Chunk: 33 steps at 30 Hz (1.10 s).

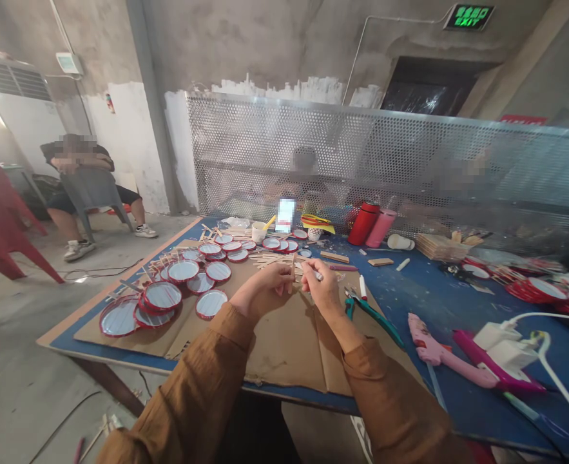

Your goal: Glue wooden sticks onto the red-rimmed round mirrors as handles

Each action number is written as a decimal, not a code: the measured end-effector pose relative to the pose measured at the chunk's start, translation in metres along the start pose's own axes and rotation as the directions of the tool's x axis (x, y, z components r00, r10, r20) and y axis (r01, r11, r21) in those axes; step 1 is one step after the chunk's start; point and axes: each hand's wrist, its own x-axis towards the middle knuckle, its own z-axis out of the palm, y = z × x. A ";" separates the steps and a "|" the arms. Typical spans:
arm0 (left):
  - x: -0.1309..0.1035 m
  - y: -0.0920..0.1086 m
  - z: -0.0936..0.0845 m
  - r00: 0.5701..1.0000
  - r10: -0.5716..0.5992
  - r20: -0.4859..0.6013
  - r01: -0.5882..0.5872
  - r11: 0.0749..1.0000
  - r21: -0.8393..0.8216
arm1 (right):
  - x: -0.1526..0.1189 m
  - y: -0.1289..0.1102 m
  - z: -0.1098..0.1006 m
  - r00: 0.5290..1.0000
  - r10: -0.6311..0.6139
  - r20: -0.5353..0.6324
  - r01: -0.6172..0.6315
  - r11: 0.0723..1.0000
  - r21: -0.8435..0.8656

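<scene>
My left hand (pixel 269 287) pinches a thin, flat wooden stick (pixel 293 265) upright above the cardboard sheet (pixel 284 351). Close beside it, my right hand (pixel 323 287) is closed around a short whitish pen-like thing (pixel 318 275), most of it hidden by the fingers. Whether its tip touches the stick I cannot tell. Behind the hands lies a pile of loose wooden sticks (pixel 265 259). Round red-rimmed discs (pixel 163 296) with pale faces are spread and stacked to the left, some with sticks poking out. Green-handled pliers (pixel 374 314) and a white marker (pixel 363 287) rest to the right.
A pink glue gun (pixel 429 345) and a magenta power strip (pixel 501 367) with white plugs are at the right. Red (pixel 363 223) and pink bottles (pixel 381 229), a paper cup (pixel 259 232) and a lit phone (pixel 285 215) stand before a perforated metal screen (pixel 245 148). One person sits at left.
</scene>
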 end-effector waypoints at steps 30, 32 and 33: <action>0.002 -0.005 -0.001 1.000 0.022 0.016 -0.022 1.000 -0.008 | 0.000 0.000 0.003 1.000 -0.030 0.003 0.030 0.998 0.059; 0.002 -0.006 -0.001 1.000 0.022 0.021 -0.022 1.000 -0.007 | 0.000 0.000 0.003 1.000 -0.014 -0.013 0.015 0.998 0.061; 0.003 -0.006 -0.001 0.999 0.020 0.027 -0.020 1.000 -0.006 | 0.000 0.000 0.003 1.000 -0.001 -0.022 0.003 0.998 0.067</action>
